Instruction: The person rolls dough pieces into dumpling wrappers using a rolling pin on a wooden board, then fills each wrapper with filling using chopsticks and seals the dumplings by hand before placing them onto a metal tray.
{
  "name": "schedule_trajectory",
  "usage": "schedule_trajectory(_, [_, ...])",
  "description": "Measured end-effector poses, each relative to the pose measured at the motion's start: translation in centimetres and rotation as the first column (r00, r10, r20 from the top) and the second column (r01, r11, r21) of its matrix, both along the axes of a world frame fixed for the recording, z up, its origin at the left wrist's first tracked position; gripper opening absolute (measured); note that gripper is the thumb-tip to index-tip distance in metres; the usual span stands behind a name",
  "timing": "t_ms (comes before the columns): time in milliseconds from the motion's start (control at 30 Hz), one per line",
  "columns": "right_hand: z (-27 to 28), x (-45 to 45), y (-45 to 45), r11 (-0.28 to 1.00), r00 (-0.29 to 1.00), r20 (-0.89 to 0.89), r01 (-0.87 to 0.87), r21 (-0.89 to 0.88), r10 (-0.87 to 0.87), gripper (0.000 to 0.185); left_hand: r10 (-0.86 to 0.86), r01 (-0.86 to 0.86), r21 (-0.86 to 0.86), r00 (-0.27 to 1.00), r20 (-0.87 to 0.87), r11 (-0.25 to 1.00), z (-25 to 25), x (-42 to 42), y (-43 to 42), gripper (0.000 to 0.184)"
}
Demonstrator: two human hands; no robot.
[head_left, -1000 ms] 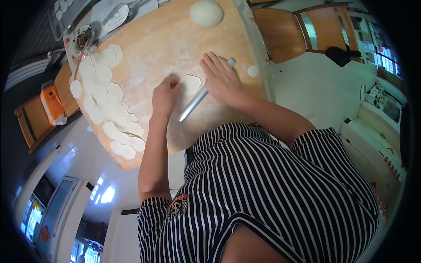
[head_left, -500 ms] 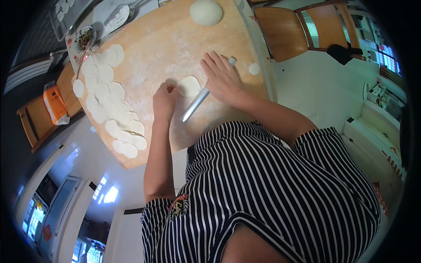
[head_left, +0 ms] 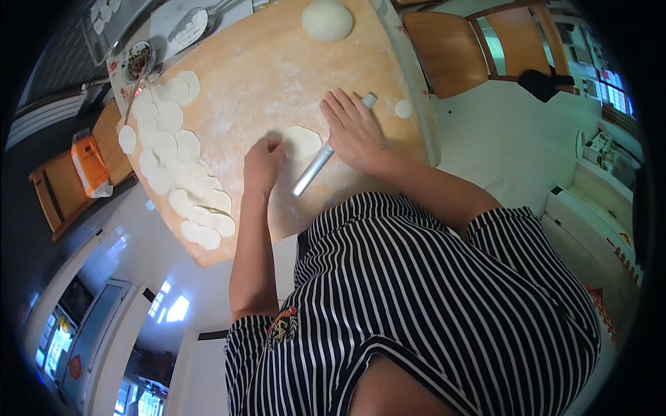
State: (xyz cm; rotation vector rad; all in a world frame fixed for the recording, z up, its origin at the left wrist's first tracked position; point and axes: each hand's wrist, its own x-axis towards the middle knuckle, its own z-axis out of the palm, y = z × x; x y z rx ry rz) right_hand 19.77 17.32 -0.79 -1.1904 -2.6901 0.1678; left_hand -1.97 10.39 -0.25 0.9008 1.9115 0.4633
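Observation:
A flat dough round (head_left: 302,143) lies on the floured wooden board (head_left: 243,90). My left hand (head_left: 264,163) pinches its left edge between thumb and fingers. Across the silver rolling pin (head_left: 313,170) lies my right hand (head_left: 353,132), palm down with fingers stretched out, just right of the round. The pin slants from lower left to upper right, and its middle is hidden under the palm. Many thin rounds (head_left: 165,147) overlap along the board's left side. A large dough ball (head_left: 327,20) sits at the far edge, and a small dough piece (head_left: 403,109) is near the right edge.
A bowl of filling (head_left: 137,61) and a plate with white food (head_left: 189,29) stand beyond the board at the upper left. An orange packet (head_left: 91,166) rests on a chair at the left. Another wooden chair (head_left: 446,54) is at the upper right.
The rolling pin and my right hand have shifted slightly down relative to the board. My left hand keeps its pinch at the round's left edge. The view has shifted slightly.

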Motion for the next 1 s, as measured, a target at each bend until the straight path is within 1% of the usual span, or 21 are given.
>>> schedule_trajectory(33, [0.2, -0.3, 0.3, 1.000, 0.998, 0.059, -0.011, -0.009, 0.011, 0.054, -0.041, 0.041, -0.052, 0.999, 0.000, 0.998, 0.5, 0.2, -0.1, 0.027])
schedule_trajectory(67, [0.2, -1.4, 0.8, 1.000, 0.998, 0.059, -0.007, -0.014, 0.008, 0.054, -0.045, 0.045, -0.057, 0.999, 0.000, 0.997, 0.8, 0.5, 0.1, 0.027])
schedule_trajectory(133, [0.2, -4.7, 2.6, 1.000, 0.999, -0.039, 0.018, 0.009, -0.017, 0.052, -0.115, 0.114, -0.019, 0.980, -0.161, 0.993, 1.9, 1.2, 1.3, 0.026])
schedule_trajectory(167, [0.1, -6.3, 3.4, 1.000, 0.999, -0.045, 0.016, 0.005, -0.016, 0.052, -0.114, 0.112, -0.023, 0.979, -0.166, 0.993, 1.9, 1.3, 1.8, 0.026])
schedule_trajectory(233, [-0.1, -8.5, 4.6, 0.995, 0.981, -0.167, 0.095, -0.020, -0.097, 0.050, -0.267, 0.285, 0.004, 0.905, -0.331, 0.959, 1.6, 1.3, 2.9, 0.024])
schedule_trajectory(267, [0.2, -8.1, 4.3, 0.995, 0.981, -0.170, 0.095, -0.017, -0.097, 0.050, -0.267, 0.286, 0.006, 0.904, -0.334, 0.958, 1.5, 1.1, 2.7, 0.024])
schedule_trajectory(333, [0.9, -5.6, 2.8, 0.999, 0.981, -0.196, 0.005, -0.036, -0.012, 0.048, -0.225, 0.290, 0.135, 0.905, -0.362, 0.948, 0.3, 0.5, 1.6, 0.024])
schedule_trajectory(367, [0.7, -3.7, 1.6, 0.999, 0.982, -0.191, 0.009, -0.034, -0.015, 0.048, -0.227, 0.292, 0.138, 0.906, -0.358, 0.946, 0.4, 0.7, 1.0, 0.024])
schedule_trajectory(433, [0.4, -0.8, -0.3, 0.997, 0.998, -0.055, -0.017, -0.081, 0.012, 0.049, -0.040, 0.062, 0.071, 0.960, -0.275, 0.996, 0.8, 1.1, -0.3, 0.024])
schedule_trajectory(467, [0.2, -0.7, -0.2, 0.997, 0.999, -0.053, -0.018, -0.080, 0.013, 0.049, -0.039, 0.061, 0.073, 0.961, -0.274, 0.995, 0.7, 0.9, -0.7, 0.024])
schedule_trajectory(533, [1.2, -1.5, 0.3, 0.997, 0.998, -0.015, -0.066, 0.048, 0.067, 0.045, 0.032, -0.030, -0.026, 0.997, 0.066, 0.999, -0.1, 0.4, -1.8, 0.024])
schedule_trajectory(567, [0.9, -2.9, 0.9, 0.998, 0.992, -0.112, -0.054, 0.041, 0.058, 0.045, 0.033, -0.031, -0.027, 0.997, 0.063, 0.999, 0.4, 0.7, -1.3, 0.024])
schedule_trajectory(633, [0.1, -6.9, 2.5, 0.998, 0.986, -0.166, -0.020, 0.060, 0.030, 0.046, -0.111, 0.121, 0.035, 0.970, -0.216, 0.992, 1.9, 1.3, 0.1, 0.024])
schedule_trajectory(700, [0.5, -8.0, 2.8, 0.997, 0.977, -0.213, 0.021, 0.081, -0.004, 0.047, -0.150, 0.170, 0.054, 0.951, -0.271, 0.984, 1.1, 1.0, 0.6, 0.024])
schedule_trajectory(767, [1.3, -7.9, 2.6, 0.998, 0.978, -0.208, -0.014, -0.059, 0.002, 0.053, -0.199, 0.255, 0.114, 0.910, -0.363, 0.960, 0.2, 0.6, 0.3, 0.025])
schedule_trajectory(800, [1.3, -6.6, 1.9, 0.998, 0.979, -0.205, -0.014, -0.056, 0.002, 0.053, -0.198, 0.255, 0.117, 0.911, -0.361, 0.960, 0.2, 0.6, -0.2, 0.025])
schedule_trajectory(867, [0.5, -2.6, -0.3, 0.996, 0.989, -0.126, -0.078, -0.048, 0.071, 0.053, -0.051, 0.084, 0.084, 0.940, -0.337, 0.993, 0.6, 0.7, -1.5, 0.025])
schedule_trajectory(900, [0.2, -1.7, -0.8, 0.996, 0.990, -0.122, -0.079, -0.046, 0.073, 0.053, 0.021, 0.009, 0.104, 0.960, -0.280, 0.995, 0.7, 0.7, -2.5, 0.027])
schedule_trajectory(933, [0.0, -1.1, -1.2, 0.997, 0.993, -0.091, -0.077, -0.031, 0.074, 0.053, 0.023, 0.007, 0.105, 0.961, -0.277, 0.994, 0.3, 0.4, -3.1, 0.027])
schedule_trajectory(967, [-0.3, -0.7, -1.5, 0.997, 0.995, -0.060, -0.075, -0.019, 0.073, 0.053, 0.064, -0.063, 0.025, 0.997, -0.039, 0.998, 0.0, -0.2, -3.7, 0.027])
schedule_trajectory(1000, [0.0, -1.3, -1.2, 0.997, 0.996, -0.060, -0.075, -0.021, 0.073, 0.053, 0.122, -0.110, -0.072, 0.973, 0.194, 0.991, -0.2, -0.5, -4.1, 0.027])
